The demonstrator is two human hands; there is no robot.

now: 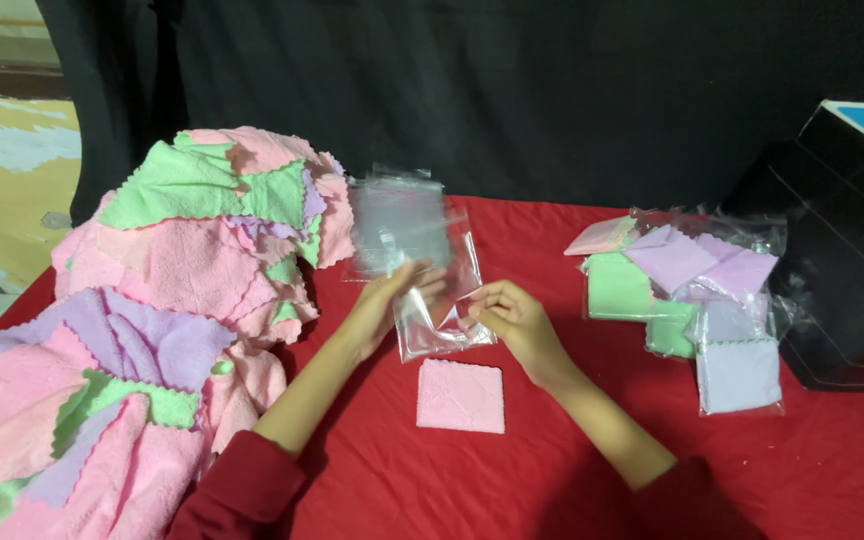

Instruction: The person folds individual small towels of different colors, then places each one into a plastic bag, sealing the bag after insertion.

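I've got both hands on a clear bag (439, 318) above the red table (552, 450): left hand (389, 300) and right hand (508, 315) each pinch an edge. A folded pink cloth (460, 396) lies just below them

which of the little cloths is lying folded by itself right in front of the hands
The pink cloth, flat on the red table below both hands; the others sit heaped at left or bagged at right.

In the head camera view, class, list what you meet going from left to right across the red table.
Heap of loose pink, green and purple cloths → left hand → clear plastic bag that both hands hold → right hand → pile of bagged cloths → black box.
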